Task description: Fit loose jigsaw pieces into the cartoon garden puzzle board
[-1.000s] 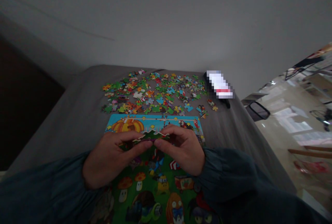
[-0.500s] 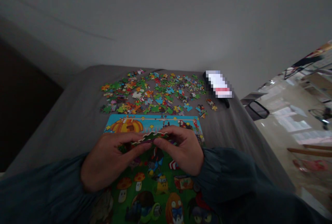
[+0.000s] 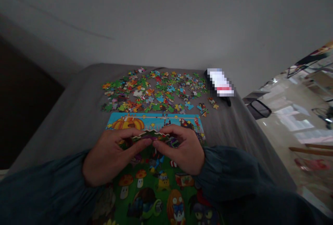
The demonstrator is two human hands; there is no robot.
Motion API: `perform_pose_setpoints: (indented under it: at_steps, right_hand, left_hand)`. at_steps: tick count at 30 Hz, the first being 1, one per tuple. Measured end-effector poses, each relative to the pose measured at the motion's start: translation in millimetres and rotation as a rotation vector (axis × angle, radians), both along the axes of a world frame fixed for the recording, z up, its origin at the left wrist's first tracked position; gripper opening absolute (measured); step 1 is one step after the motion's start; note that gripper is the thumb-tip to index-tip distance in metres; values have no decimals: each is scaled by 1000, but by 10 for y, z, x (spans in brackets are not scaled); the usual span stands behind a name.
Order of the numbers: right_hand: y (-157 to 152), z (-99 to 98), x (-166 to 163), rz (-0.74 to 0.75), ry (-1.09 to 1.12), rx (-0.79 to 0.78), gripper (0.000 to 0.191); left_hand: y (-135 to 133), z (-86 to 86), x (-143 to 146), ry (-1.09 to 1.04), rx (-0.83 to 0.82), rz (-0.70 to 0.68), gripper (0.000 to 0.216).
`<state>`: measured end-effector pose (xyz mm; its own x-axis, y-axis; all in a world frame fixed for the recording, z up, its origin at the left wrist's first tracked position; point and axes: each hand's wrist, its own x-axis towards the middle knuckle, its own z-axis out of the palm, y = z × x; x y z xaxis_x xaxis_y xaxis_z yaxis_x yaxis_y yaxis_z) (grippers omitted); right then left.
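Note:
Between my two hands is a small joined strip of puzzle pieces (image 3: pixel 152 134), green and purple with a pale cut edge. My left hand (image 3: pixel 110 155) pinches its left end between thumb and fingers. On the other end, my right hand (image 3: pixel 184 148) is closed in the same way, and the two thumb tips almost meet at the middle. Below them lies a printed puzzle picture (image 3: pixel 140 180) with cartoon mushrooms, a pumpkin and other figures on green and blue. My hands cover part of its upper half.
Many loose puzzle pieces (image 3: pixel 156 93) are spread over the grey cloth (image 3: pixel 78 114) beyond the picture. A phone with a blurred bright screen (image 3: pixel 220 82) leans on a dark stand at the far right. A wall (image 3: pixel 166 23) rises behind; floor (image 3: pixel 281 138) shows at right.
The held strip is tilted slightly differently, and both hands keep their pinch on it. The whole view has shifted a little; the loose pieces lie as before.

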<state>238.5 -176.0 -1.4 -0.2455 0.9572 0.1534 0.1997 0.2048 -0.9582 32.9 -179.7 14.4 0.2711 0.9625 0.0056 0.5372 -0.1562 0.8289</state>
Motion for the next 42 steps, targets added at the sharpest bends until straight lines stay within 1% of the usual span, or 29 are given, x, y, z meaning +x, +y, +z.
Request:
perform_pose_setpoints:
  at_steps: [2,4,6,8,12,15,17,19,22,25,27,31,34,36,39,40,42]
  right_hand:
    - [-1,-13,-1,4,9,5,14]
    - [0,-21,-3,13,21,8,15]
    - [1,-26,-4,35,28,11,20]
    - [-2,-35,-6,70,15,13,27]
    - [-27,-76,-12,142,-76,0,45]
    - [-50,-110,-17,184,-200,-14,65]
    - [-61,-126,-16,220,-292,-9,76]
    - [-67,-140,-10,246,-366,5,81]
    - [-71,-151,1,248,-408,46,78]
    - [-73,-144,6,234,-408,151,68]
    - [-75,-132,5,221,-428,204,61]
    - [-81,-109,5,213,-466,230,52]
    - [-77,-90,23,232,-529,292,48]
    - [-68,-77,42,316,-593,389,43]
    - [-63,-80,68,526,-682,572,34]
    - [-67,-91,74,581,-707,619,34]
    - [-87,-126,76,635,-755,674,41]
  left_hand:
    - [31,42,-5,-9,59,-20,26]
    - [59,65,-19,-15,112,-4,25]
    - [72,65,-37,-4,115,43,28]
    - [71,48,-48,7,87,57,31]
    - [67,-1,-67,-16,-28,-43,33]
    - [84,-34,-102,1,-135,-143,49]
    - [98,-52,-130,48,-162,-192,54]
    - [106,-68,-151,93,-161,-222,55]
    - [109,-100,-169,125,-169,-252,56]
    - [114,-136,-191,156,-169,-288,52]
    - [120,-154,-214,192,-135,-309,50]
    - [140,-147,-273,283,-60,-340,52]
    - [176,-102,-318,326,65,-299,54]
    - [210,-67,-345,327,153,-239,52]
    - [254,-19,-375,342,222,-184,48]
    - [262,-6,-381,350,241,-179,46]
    - [264,17,-387,365,276,-168,43]
